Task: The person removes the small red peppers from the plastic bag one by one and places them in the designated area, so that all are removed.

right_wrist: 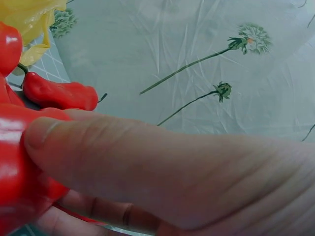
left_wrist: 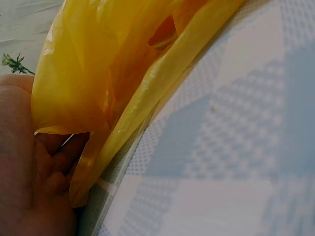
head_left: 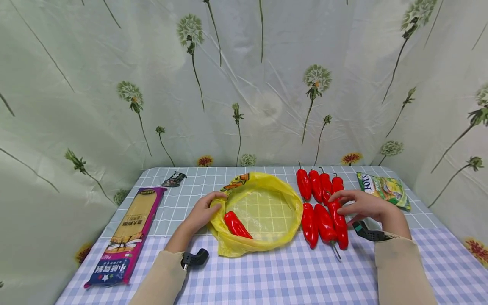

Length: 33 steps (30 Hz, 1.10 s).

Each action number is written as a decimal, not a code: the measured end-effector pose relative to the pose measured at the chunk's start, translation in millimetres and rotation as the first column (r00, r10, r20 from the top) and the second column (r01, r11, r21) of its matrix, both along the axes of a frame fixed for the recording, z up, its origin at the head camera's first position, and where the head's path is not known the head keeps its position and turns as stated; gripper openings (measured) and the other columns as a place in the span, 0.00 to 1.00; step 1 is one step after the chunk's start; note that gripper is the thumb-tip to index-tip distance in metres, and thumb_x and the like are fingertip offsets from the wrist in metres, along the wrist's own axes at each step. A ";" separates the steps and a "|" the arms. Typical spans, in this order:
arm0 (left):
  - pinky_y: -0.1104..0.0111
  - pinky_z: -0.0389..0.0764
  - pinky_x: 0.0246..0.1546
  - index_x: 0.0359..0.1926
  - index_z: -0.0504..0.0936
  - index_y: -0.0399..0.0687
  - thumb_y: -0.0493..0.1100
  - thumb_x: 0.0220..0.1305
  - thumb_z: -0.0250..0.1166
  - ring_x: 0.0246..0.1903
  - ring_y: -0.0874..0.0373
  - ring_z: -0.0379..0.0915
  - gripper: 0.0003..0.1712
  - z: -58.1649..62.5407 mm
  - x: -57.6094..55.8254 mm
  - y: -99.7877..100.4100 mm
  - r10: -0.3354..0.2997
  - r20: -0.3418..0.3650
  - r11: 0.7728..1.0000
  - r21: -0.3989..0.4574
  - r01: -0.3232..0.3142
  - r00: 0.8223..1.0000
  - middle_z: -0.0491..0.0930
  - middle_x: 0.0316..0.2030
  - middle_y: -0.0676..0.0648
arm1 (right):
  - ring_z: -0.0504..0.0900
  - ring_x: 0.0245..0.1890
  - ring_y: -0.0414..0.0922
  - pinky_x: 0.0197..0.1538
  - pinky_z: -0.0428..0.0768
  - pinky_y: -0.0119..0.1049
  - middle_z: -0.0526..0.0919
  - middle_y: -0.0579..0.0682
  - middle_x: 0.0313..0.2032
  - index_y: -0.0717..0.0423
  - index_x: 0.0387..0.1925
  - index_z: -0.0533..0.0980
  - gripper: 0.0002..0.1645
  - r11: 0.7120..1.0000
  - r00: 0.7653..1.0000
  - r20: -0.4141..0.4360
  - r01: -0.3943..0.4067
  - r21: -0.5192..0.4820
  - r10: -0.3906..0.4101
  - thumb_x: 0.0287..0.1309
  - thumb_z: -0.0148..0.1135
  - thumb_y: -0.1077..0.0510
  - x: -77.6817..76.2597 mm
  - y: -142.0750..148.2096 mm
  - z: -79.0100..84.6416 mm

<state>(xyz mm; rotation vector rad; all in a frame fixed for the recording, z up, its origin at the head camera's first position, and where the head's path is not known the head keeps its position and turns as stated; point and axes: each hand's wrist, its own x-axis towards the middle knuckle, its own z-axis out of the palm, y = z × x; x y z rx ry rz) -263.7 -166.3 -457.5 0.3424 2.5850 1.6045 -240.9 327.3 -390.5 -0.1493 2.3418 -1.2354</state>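
A yellow plastic bag [head_left: 291, 197] lies on the table with its mouth spread wide. One red chili pepper [head_left: 237, 225] rests inside it. My left hand [head_left: 203, 210] holds the bag's left rim; in the left wrist view the yellow film [left_wrist: 83, 73] passes between thumb and fingers. To the right of the bag, several red peppers lie in two rows. My right hand [head_left: 364, 205] grips the rightmost pepper [head_left: 339, 226] of the near row. In the right wrist view the thumb presses on that pepper [right_wrist: 19, 162], and its far side is hidden.
A long pasta packet [head_left: 126, 237] lies at the left, with a small black wrapper [head_left: 174, 179] behind it. A green FOX'S candy bag [head_left: 385, 189] sits at the back right, beyond my right hand. A flowered curtain [head_left: 267, 84] hangs along the table's back edge.
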 end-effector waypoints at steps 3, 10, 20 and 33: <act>0.49 0.68 0.70 0.58 0.79 0.52 0.36 0.69 0.56 0.69 0.46 0.65 0.19 1.0 0.6 0.5 0.002 0.001 1.000 -0.001 -0.002 1.000 0.75 0.65 0.45 | 0.76 0.53 0.53 0.44 0.87 0.49 0.71 0.64 0.59 0.58 0.62 0.71 0.33 1.000 1.000 0.005 -0.004 0.000 0.004 0.55 0.70 0.56 0.2 1.2 -0.4; 0.50 0.70 0.68 0.58 0.79 0.51 0.36 0.69 0.55 0.68 0.46 0.66 0.19 1.5 1.1 -0.1 -0.006 -0.006 1.000 0.004 0.006 1.000 0.75 0.65 0.44 | 0.74 0.55 0.52 0.45 0.87 0.47 0.74 0.61 0.58 0.55 0.62 0.73 0.32 0.998 1.000 -0.007 -0.019 0.065 0.020 0.56 0.70 0.55 0.6 2.5 0.9; 0.49 0.70 0.68 0.58 0.79 0.51 0.37 0.69 0.56 0.68 0.46 0.66 0.19 1.4 0.7 -0.9 -0.010 -0.007 1.000 0.008 0.010 1.000 0.75 0.65 0.44 | 0.80 0.47 0.50 0.41 0.87 0.45 0.78 0.62 0.54 0.59 0.58 0.76 0.25 0.992 0.990 -0.137 -0.021 0.128 0.039 0.62 0.65 0.52 -2.7 1.8 6.7; 0.49 0.70 0.69 0.58 0.79 0.50 0.36 0.69 0.55 0.68 0.45 0.66 0.19 0.8 0.4 -0.2 -0.010 -0.010 1.000 0.004 0.010 1.000 0.75 0.65 0.44 | 0.78 0.46 0.49 0.42 0.86 0.43 0.80 0.62 0.51 0.60 0.58 0.75 0.25 0.988 0.967 -0.253 -0.007 0.152 0.046 0.65 0.61 0.51 -5.1 -14.5 20.5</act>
